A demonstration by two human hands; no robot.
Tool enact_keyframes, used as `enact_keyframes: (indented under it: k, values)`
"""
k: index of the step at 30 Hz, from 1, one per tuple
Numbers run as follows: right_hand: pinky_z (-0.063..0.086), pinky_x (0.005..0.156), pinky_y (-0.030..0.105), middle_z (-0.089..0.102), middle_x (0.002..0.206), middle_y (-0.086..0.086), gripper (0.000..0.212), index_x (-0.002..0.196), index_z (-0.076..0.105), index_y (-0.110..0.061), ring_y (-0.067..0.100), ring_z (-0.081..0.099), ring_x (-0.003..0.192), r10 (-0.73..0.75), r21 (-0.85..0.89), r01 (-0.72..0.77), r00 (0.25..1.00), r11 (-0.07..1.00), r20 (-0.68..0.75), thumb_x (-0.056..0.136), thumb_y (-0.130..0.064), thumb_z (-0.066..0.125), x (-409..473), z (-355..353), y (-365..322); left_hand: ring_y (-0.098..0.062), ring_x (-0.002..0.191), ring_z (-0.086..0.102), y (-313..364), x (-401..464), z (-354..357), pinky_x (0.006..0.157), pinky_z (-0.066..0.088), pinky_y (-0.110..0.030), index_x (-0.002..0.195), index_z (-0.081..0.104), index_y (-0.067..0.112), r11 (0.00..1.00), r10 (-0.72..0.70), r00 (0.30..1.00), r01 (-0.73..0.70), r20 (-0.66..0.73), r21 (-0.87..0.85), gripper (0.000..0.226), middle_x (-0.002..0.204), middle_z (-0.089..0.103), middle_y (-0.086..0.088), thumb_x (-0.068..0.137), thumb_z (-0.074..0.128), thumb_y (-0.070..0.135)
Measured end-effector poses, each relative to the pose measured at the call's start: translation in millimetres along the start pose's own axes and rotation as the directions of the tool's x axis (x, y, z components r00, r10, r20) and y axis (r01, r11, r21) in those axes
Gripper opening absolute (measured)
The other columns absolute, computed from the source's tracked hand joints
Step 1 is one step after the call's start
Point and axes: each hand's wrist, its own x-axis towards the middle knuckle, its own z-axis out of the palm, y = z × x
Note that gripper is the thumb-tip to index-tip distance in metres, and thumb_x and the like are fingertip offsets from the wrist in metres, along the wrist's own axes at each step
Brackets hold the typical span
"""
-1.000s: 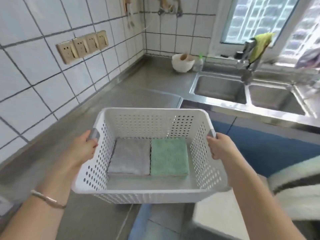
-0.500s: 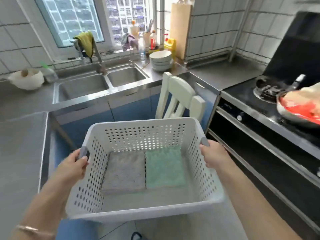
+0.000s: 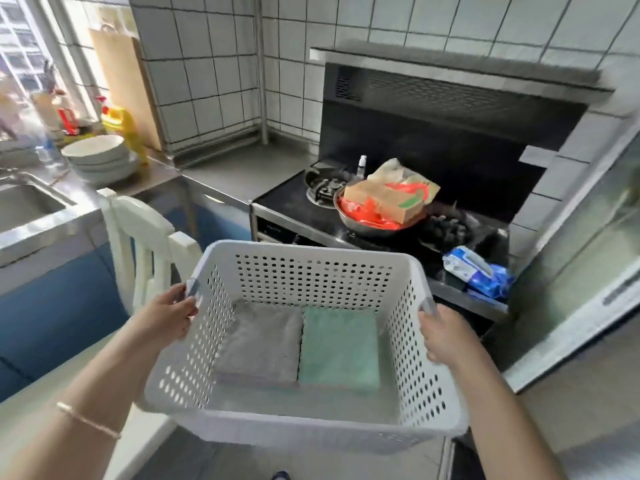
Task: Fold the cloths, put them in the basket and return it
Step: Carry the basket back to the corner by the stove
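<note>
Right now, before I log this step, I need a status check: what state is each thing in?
basket: carried in the air by both handles
left hand: grips the left handle
right hand: grips the right handle
grey cloth: folded, flat in basket
green cloth: folded, beside the grey one
pan: on stove, holding packaging

head cam | looks forward-down | close over basket | stove beyond

Bright daylight from window, motion-blurred, bowed edges
</note>
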Motion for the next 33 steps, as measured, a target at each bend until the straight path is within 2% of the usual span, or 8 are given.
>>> enact_keyframes:
  k: [2, 7, 13, 16, 20, 25, 28, 33]
  values:
    - [0.031, 0.055, 0.030, 0.038, 0.061, -0.003, 0.018, 0.075, 0.044, -0.017, 0.016, 0.036, 0.052, 0.011, 0.023, -0.009, 0.998, 1.000, -0.060, 0.091, -0.024, 0.042, 24.0, -16.6, -6.0, -0.002, 0.022, 0.032, 22.1, 33.4, 26.8, 0.029, 0.023, -0.007, 0.115, 0.049, 0.002, 0.999, 0.036, 0.999, -0.037, 0.029, 0.034, 0.022, 0.061, 0.035, -0.009, 0.097, 0.037, 0.000]
    - [0.038, 0.059, 0.034, 0.040, 0.066, 0.000, 0.010, 0.090, 0.047, -0.018, 0.020, 0.041, 0.059, 0.061, 0.067, -0.049, 0.981, 0.997, -0.182, 0.091, -0.027, 0.043, 94.0, -28.6, -35.5, 0.000, 0.021, 0.029, 78.4, 115.8, 63.1, 0.029, 0.023, -0.007, 0.105, 0.049, 0.006, 0.991, 0.129, 0.986, -0.131, 0.101, 0.015, 0.017, 0.058, 0.032, -0.007, 0.096, 0.036, -0.003]
    - [0.028, 0.047, 0.026, 0.034, 0.059, 0.003, 0.027, 0.065, 0.039, -0.020, 0.018, 0.032, 0.049, 0.056, 0.190, -0.018, 0.979, 0.982, -0.195, 0.092, -0.016, 0.041, 174.2, -14.3, -105.5, -0.004, 0.024, 0.029, 148.4, 222.2, 61.6, 0.032, 0.024, -0.010, 0.073, 0.048, 0.007, 0.969, 0.202, 0.968, -0.219, 0.146, 0.111, 0.025, 0.042, 0.038, 0.002, 0.096, 0.039, -0.001]
    - [0.026, 0.044, 0.024, 0.029, 0.058, 0.002, 0.027, 0.066, 0.041, -0.016, 0.015, 0.027, 0.048, 0.026, 0.252, 0.016, 0.987, 0.968, -0.160, 0.092, -0.011, 0.041, 211.0, -0.5, -138.4, -0.011, 0.033, 0.034, 160.5, 271.1, 48.1, 0.046, 0.028, -0.020, 0.081, 0.056, 0.007, 0.958, 0.235, 0.964, -0.251, 0.126, 0.137, 0.012, 0.035, 0.042, 0.009, 0.091, 0.050, 0.011]
    - [0.025, 0.034, 0.017, 0.028, 0.055, 0.000, 0.033, 0.062, 0.037, -0.016, 0.010, 0.026, 0.037, -0.023, 0.291, 0.050, 0.995, 0.955, -0.097, 0.093, -0.006, 0.041, 267.2, 26.9, -178.3, -0.017, 0.041, 0.035, 166.8, 309.3, 27.9, 0.057, 0.025, -0.030, 0.079, 0.060, 0.015, 0.957, 0.242, 0.968, -0.248, 0.059, 0.153, 0.023, 0.038, 0.044, 0.010, 0.068, 0.051, 0.034]
    - [0.027, 0.034, 0.019, 0.031, 0.057, 0.000, 0.028, 0.067, 0.043, -0.014, 0.009, 0.030, 0.040, -0.115, 0.272, 0.092, 0.991, 0.958, 0.073, 0.095, -0.010, 0.042, 354.5, 78.0, -237.4, -0.019, 0.048, 0.034, 166.9, 364.1, -4.1, 0.056, 0.024, -0.031, 0.092, 0.063, 0.013, 0.977, 0.180, 0.979, -0.167, -0.099, 0.132, 0.011, 0.037, 0.042, 0.009, 0.089, 0.054, 0.018]
    - [0.025, 0.035, 0.018, 0.032, 0.058, 0.001, 0.025, 0.070, 0.044, -0.013, 0.011, 0.028, 0.044, -0.173, 0.278, 0.123, 0.972, 0.953, 0.160, 0.095, -0.009, 0.043, 418.0, 115.3, -288.3, -0.010, 0.037, 0.035, 171.9, 402.1, -23.0, 0.052, 0.025, -0.030, 0.097, 0.059, 0.008, 0.989, 0.130, 0.971, -0.114, -0.199, 0.093, 0.013, 0.040, 0.040, 0.008, 0.094, 0.047, 0.010]
    - [0.029, 0.041, 0.025, 0.035, 0.060, 0.002, 0.025, 0.068, 0.045, -0.014, 0.015, 0.030, 0.048, -0.271, 0.191, 0.221, 0.914, 0.956, 0.302, 0.093, -0.011, 0.043, 513.4, 174.7, -368.0, -0.014, 0.051, 0.025, 189.8, 454.8, -36.6, 0.034, 0.028, -0.013, 0.115, 0.055, 0.008, 0.992, -0.001, 0.934, -0.044, -0.357, -0.118, 0.026, 0.055, 0.032, -0.003, 0.095, 0.041, 0.000]
